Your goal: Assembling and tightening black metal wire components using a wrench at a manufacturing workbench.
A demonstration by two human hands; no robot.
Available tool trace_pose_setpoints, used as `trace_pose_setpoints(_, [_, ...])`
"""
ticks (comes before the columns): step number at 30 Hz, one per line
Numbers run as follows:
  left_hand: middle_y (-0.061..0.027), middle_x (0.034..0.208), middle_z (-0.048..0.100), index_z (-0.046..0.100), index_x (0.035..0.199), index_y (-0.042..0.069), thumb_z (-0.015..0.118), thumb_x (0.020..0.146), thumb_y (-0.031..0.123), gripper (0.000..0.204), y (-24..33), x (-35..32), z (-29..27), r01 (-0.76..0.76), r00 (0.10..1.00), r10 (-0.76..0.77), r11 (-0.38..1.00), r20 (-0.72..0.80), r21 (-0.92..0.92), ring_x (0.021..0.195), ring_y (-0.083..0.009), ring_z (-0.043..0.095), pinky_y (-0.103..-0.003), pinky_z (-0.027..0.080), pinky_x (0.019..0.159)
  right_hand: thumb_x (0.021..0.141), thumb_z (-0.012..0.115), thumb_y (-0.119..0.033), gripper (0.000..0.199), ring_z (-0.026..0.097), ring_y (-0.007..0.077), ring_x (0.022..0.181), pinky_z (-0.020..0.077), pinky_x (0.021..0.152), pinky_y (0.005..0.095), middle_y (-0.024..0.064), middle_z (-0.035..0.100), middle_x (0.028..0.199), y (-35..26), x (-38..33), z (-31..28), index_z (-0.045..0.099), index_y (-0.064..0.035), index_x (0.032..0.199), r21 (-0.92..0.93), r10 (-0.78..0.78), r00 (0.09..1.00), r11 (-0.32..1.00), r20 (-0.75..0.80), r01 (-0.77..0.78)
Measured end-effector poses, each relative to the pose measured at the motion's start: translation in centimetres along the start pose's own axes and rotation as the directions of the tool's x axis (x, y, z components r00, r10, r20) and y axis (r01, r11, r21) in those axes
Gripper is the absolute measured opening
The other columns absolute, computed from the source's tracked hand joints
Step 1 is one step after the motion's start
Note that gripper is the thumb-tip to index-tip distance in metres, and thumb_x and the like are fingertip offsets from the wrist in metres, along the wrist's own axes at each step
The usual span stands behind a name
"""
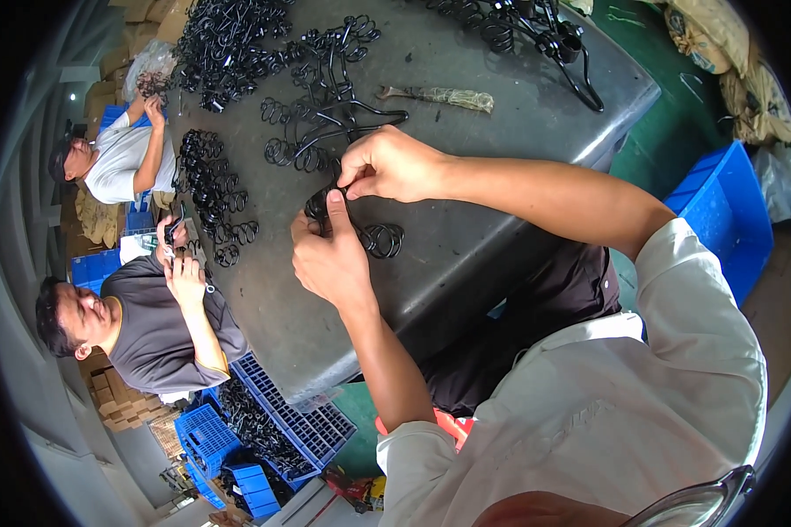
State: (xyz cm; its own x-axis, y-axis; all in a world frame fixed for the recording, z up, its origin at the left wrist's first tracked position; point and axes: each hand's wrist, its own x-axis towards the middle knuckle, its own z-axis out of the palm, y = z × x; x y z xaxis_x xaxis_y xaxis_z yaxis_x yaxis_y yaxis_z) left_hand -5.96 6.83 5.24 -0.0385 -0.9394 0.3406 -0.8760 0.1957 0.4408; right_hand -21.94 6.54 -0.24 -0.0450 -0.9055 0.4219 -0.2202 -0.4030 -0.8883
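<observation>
I had the left hand [330,261] curled around a black wire part [316,205] above the table [281,312], thumb along its top, apparently to steady it while the right hand [397,165], thumb and finger pinched narrow, worked at its upper end; I couldn't tell what sat between those tips, nor whether the coil [384,241] at four o'clock belonged to it. Seen from the hands, the row of springs [204,189] at nine o'clock and the heap [224,61] at eleven lay, I judged, ready for picking, with the wrapped tool [450,97] at two o'clock probably kept aside for elbow room.
</observation>
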Motion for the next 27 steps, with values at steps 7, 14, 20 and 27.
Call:
trace_pose_setpoints(7, [-0.0096, 0.074, 0.072, 0.072, 0.114, -0.004, 0.072, 0.092, 0.026, 0.037, -3.1, 1.6, -1.2, -0.011, 0.973, 0.071, 0.965, 0.219, -0.263, 0.070, -0.0181, 0.072, -0.033, 0.052, 0.065, 0.081, 0.080, -0.001, 0.013, 0.072, 0.0254, 0.082, 0.0567, 0.069, 0.0350, 0.0116, 0.072, 0.088, 0.4, 0.3, 0.1, 0.074, 0.0006, 0.092, -0.130, -0.188, 0.982, 0.974, 0.006, 0.188])
trace_pose_setpoints(14, [-0.0128, 0.084, 0.076, 0.068, 0.119, -0.009, 0.067, 0.090, -0.001, 0.030, -6.1, 4.7, -1.8, 0.220, 0.836, 0.174, 0.761, 0.520, -0.610, 0.076, -0.0148, 0.073, -0.025, 0.055, 0.068, 0.085, 0.077, -0.003, 0.012, 0.070, 0.0273, 0.081, 0.0549, 0.069, 0.0363, 0.0132, 0.071, 0.087, -0.9, 1.4, -1.9, 0.071, 0.0018, 0.094, -0.123, -0.041, 0.979, 0.990, 0.198, 0.066])
trace_pose_setpoints(20, [-0.0153, 0.084, 0.074, 0.067, 0.115, -0.012, 0.069, 0.087, -0.006, 0.028, -9.0, 4.9, -0.4, 0.329, 0.858, 0.154, 0.567, 0.489, -0.755, 0.071, -0.0167, 0.073, -0.025, 0.058, 0.059, 0.088, 0.076, -0.008, 0.014, 0.068, 0.0294, 0.079, 0.0506, 0.067, 0.0395, 0.0136, 0.069, 0.086, -1.1, 3.1, -1.6, 0.066, 0.0022, 0.091, -0.229, -0.111, 0.927, 0.952, 0.358, 0.203])
trace_pose_setpoints(27, [-0.0184, 0.085, 0.075, 0.066, 0.122, -0.010, 0.068, 0.088, -0.006, 0.033, -10.5, 4.3, -0.5, 0.331, 0.902, 0.092, 0.476, 0.421, -0.814, 0.063, -0.0123, 0.070, -0.023, 0.058, 0.058, 0.090, 0.076, -0.007, 0.014, 0.070, 0.0254, 0.079, 0.0517, 0.066, 0.0355, 0.0126, 0.071, 0.088, -0.9, 3.9, 0.7, 0.067, 0.0039, 0.094, -0.243, 0.002, 0.960, 0.967, 0.281, 0.069])
